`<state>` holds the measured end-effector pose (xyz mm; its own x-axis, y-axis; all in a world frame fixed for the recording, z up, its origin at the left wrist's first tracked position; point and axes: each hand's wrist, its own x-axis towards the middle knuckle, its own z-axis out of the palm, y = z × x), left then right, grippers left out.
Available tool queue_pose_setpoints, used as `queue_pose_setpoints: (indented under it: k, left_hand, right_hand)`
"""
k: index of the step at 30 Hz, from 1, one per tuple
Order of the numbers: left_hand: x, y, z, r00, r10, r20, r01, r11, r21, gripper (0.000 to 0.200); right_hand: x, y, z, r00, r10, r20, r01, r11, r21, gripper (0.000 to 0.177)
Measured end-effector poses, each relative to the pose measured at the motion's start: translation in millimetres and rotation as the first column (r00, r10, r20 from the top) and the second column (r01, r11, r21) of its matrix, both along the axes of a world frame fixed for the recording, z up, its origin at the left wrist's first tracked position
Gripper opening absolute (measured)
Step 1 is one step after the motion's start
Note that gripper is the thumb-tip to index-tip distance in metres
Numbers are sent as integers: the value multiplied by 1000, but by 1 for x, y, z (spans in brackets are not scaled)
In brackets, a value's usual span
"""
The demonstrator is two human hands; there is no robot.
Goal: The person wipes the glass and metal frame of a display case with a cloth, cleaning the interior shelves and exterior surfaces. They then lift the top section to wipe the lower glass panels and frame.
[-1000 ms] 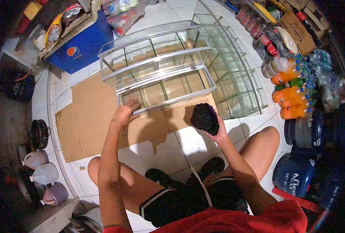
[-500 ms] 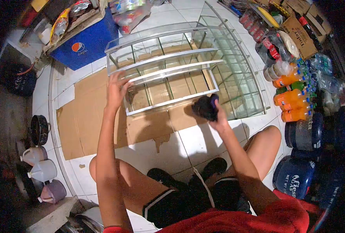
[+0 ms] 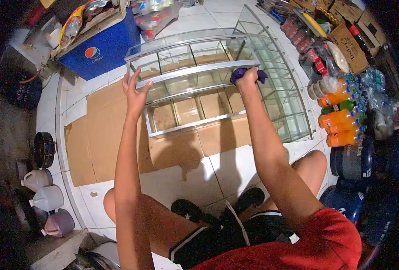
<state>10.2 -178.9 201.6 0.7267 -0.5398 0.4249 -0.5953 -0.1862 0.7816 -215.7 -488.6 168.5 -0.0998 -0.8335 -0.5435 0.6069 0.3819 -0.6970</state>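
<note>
A metal-framed glass display case point(image 3: 195, 120) with inner dividers lies on flattened cardboard point(image 3: 105, 135) in front of me. Its sliding glass panel point(image 3: 186, 77), edged by a silver rail, sits tilted across the case. My left hand point(image 3: 135, 93) grips the panel's left end, thumb near the rail and fingers around the edge. At the rail's right end, my right hand point(image 3: 248, 78) is closed on a dark purple cloth point(image 3: 261, 76) and presses it against the metal. Part of the cloth is hidden under the fingers.
Glass shelving point(image 3: 285, 103) stands close on the right, with orange soda bottles point(image 3: 336, 120) and blue gas cylinders point(image 3: 350, 159) beyond it. A blue Pepsi cooler point(image 3: 100, 51) is at the back left. Several plastic jugs point(image 3: 49, 198) line the left side.
My right hand has carried the cloth up and away from me, from below the case's right corner onto the panel's rail. The panel has tilted, its near rail now farther from me.
</note>
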Motion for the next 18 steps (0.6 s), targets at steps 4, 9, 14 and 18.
queue_pose_setpoints:
  k: [4, 9, 14, 18]
  left_hand:
    - [-2, -2, 5, 997, 9, -78, -8, 1000, 6, 55]
    - [4, -4, -1, 996, -6, -91, 7, 1000, 19, 53]
    - [12, -3, 7, 991, 12, -131, 13, 983, 183, 54]
    - [11, -5, 15, 985, 47, -164, 18, 928, 373, 41]
  right_hand:
    - [72, 75, 36, 950, -175, -260, 171, 985, -39, 49]
    - [137, 223, 9, 139, 662, -737, -939, 324, 113, 45]
    - [135, 245, 10, 181, 748, -639, -978, 70, -196, 37]
    - [74, 161, -6, 251, 408, -878, -966, 51, -252, 46]
